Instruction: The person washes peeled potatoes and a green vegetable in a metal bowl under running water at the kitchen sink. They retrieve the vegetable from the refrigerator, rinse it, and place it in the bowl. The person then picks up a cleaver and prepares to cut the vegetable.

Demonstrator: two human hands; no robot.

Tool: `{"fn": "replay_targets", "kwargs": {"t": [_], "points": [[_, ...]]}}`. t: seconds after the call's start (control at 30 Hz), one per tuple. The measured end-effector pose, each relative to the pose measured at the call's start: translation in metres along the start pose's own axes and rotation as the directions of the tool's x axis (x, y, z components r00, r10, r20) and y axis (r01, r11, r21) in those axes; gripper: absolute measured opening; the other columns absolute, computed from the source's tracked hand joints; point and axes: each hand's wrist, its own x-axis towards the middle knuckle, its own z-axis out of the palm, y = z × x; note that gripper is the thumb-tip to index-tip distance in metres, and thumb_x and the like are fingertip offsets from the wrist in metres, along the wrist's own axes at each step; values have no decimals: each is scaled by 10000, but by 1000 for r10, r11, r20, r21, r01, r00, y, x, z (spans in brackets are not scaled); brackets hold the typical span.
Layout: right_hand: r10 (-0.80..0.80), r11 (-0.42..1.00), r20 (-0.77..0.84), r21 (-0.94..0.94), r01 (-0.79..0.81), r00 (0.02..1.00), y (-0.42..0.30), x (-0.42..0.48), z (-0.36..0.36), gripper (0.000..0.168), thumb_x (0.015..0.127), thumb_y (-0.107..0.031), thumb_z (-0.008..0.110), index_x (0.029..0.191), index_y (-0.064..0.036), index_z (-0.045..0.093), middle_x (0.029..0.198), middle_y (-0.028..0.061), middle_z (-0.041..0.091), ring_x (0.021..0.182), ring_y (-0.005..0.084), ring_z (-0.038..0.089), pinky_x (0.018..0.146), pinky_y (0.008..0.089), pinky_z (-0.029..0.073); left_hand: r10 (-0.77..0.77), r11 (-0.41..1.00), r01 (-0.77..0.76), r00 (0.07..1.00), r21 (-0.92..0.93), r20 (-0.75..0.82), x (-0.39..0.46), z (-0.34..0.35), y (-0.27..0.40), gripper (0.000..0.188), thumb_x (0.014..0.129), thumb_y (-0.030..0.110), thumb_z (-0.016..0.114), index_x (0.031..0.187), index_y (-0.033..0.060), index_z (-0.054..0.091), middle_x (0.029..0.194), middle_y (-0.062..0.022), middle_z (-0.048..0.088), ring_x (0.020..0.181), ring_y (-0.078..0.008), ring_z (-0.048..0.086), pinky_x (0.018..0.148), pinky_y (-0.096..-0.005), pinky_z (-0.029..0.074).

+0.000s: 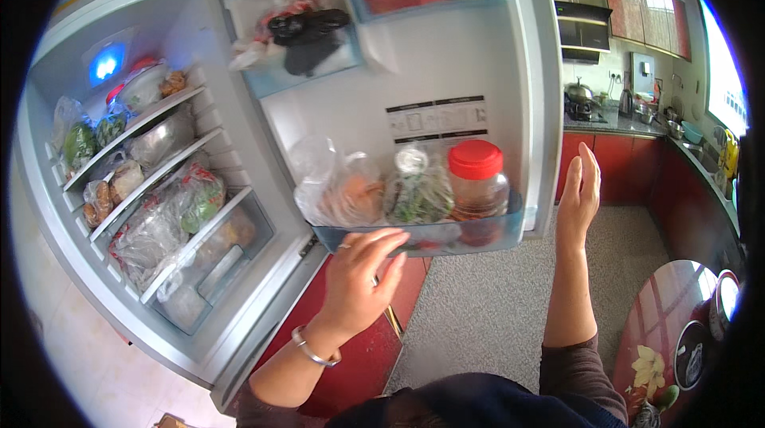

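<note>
A refrigerator door (394, 75) stands open in front of me, its inner side facing me. My left hand (367, 281), with a ring and a silver bracelet, is at the lower door bin (346, 237); its fingers are slightly curled and hold nothing. Whether they touch the bin is unclear. Just beyond the door's right edge, my right hand (578, 198) is raised with straight fingers, empty. In the bin are a red-lidded jar (476, 180), a bag of green vegetables (418, 192) and a bag of orange-brown food (358, 192).
Left, the lit refrigerator compartment (161, 147) holds bagged vegetables and bowls on several shelves. Upper door bins (299, 78) carry a black plastic bag (311, 39). At right, a round table (651, 320) bears bowls. Red kitchen cabinets (615, 171) and a counter (609, 120) line the back.
</note>
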Motion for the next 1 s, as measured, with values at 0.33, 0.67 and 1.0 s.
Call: {"fn": "replay_targets", "kwargs": {"t": [0.33,0.67,1.0], "points": [[450,722,633,156,-674,629,114,9,15,882,864,-729,288,1375,-18,395,1416,182,389,1345,297,313,1100,424,214,-81,995,78,996,54,46,15,104,40,392,795,64,658,1176,51,566,1167,-117,570,1047,-296,553,892,-381,453],[444,824,478,115,-555,758,66,-9,-38,467,964,-436,425,1167,-35,554,1028,89,587,943,180,532,846,322,415,-101,994,101,995,49,-20,8,89,110,408,787,61,660,1184,41,567,1173,-121,556,1035,-295,552,873,-379,463],[110,898,399,353,-263,910,-53,-116,-143,342,1000,-192,375,853,28,593,774,75,575,747,151,544,721,278,426,-57,998,58,996,27,-63,-73,-13,164,637,729,114,747,1305,30,487,1313,-157,441,1025,-260,510,825,-338,464]]}}
